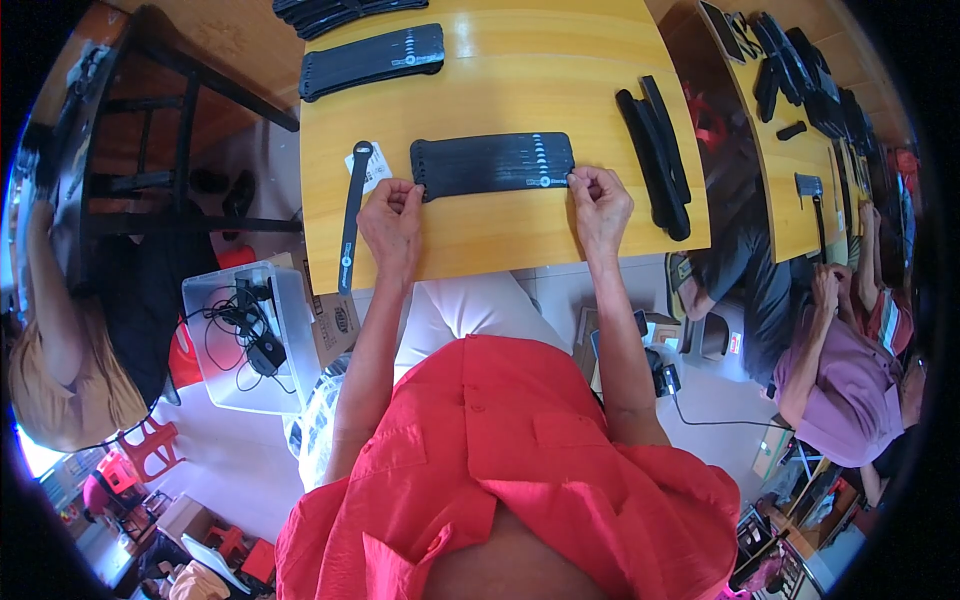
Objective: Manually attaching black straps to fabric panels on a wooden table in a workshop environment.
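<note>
A fanned stack of flat black straps (480, 165) with white print lies on the yellow table in front of me. My left hand (395, 220) is closed in a pinch at its lower left corner. Its lower right corner is between the thumb and fingers of my right hand (602, 208). Beside my left hand lies a single black strap (353, 220) with a round holed end, over a small white label (376, 168). To the right of my right hand are several long black strips (655, 160), placed side by side.
Another stack of black straps (372, 64) sits at the table's far left, with a further black pile (345, 12) behind it. A clear plastic bin (205, 345) of cables stands below left. On the right, people work at another yellow table (790, 190); someone sits at far left.
</note>
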The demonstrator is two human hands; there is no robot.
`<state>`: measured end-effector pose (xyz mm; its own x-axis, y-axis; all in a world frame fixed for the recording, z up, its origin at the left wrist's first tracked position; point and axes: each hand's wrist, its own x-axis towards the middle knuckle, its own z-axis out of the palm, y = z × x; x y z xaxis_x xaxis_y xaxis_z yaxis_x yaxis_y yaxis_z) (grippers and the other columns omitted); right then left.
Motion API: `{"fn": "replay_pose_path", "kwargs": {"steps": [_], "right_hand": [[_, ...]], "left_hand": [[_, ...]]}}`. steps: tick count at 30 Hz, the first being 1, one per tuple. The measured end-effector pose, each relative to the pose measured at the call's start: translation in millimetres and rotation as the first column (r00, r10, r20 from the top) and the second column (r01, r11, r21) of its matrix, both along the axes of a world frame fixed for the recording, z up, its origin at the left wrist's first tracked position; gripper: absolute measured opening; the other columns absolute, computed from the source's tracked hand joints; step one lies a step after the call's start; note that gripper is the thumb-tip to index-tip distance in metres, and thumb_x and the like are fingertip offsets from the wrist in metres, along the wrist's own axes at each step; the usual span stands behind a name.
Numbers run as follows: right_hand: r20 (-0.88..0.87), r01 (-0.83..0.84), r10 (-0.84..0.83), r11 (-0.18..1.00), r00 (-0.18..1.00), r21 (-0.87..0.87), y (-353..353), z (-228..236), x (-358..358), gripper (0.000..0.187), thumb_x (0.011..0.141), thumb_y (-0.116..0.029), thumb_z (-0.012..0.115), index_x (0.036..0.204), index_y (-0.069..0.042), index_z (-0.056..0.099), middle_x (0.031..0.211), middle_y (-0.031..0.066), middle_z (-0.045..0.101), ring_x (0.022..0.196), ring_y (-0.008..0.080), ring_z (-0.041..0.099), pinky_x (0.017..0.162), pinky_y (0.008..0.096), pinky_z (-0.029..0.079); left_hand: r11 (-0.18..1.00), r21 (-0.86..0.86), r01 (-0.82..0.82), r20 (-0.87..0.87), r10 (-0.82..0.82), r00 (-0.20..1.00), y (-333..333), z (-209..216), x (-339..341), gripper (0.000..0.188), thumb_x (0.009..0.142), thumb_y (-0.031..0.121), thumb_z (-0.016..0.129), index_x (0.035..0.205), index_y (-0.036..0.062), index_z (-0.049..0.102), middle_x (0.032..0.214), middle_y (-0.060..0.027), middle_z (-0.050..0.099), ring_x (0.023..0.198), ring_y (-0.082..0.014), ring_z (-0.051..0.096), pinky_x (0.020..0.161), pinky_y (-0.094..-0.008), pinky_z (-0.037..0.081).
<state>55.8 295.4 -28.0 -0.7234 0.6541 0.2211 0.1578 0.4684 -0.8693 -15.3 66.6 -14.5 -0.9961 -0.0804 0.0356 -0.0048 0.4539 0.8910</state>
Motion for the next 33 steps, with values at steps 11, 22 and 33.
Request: {"fn": "replay_pose_path", "kwargs": {"steps": [11,22,33], "right_hand": [[0.026,0.003,-0.004,0.999,1.000,0.036,3.8,-0.9,-5.3,0.006,0.074,0.000,0.068,0.078,0.002,0.064,0.062,0.0010,0.055,0.053,0.0057,0.047,0.051,0.0196,0.040],[0.182,-0.026,0.043,0.995,0.982,-0.095,16.3,-3.9,-11.5,0.004,0.075,0.001,0.061,0.072,0.002,0.062,0.055,0.0047,0.056,0.051,0.0104,0.054,0.049,0.0247,0.044],[-0.020,0.006,-0.018,0.879,1.000,-0.476,-1.5,15.2,38.3,0.008,0.085,-0.002,0.055,0.090,0.001,0.060,0.068,0.0034,0.056,0.049,0.0063,0.051,0.040,0.0203,0.041]], "left_hand": [[0.999,-0.036,-0.005,-0.003,0.005,1.000,0.5,1.4,-2.6,0.011,0.074,0.007,0.067,0.075,-0.0009,0.060,0.062,-0.0076,0.060,0.054,-0.0140,0.055,0.055,-0.0273,0.044],[0.992,-0.126,0.031,-0.035,-0.035,0.999,-8.4,-7.3,-8.8,0.008,0.071,0.003,0.068,0.075,-0.0014,0.062,0.061,-0.0090,0.059,0.057,-0.0162,0.056,0.055,-0.0293,0.045],[0.869,-0.474,-0.139,-0.355,-0.045,0.934,-76.5,7.2,19.7,0.030,0.076,0.010,0.065,0.104,-0.0011,0.057,0.095,-0.0168,0.055,0.083,-0.0276,0.056,0.068,-0.0361,0.047]]}}
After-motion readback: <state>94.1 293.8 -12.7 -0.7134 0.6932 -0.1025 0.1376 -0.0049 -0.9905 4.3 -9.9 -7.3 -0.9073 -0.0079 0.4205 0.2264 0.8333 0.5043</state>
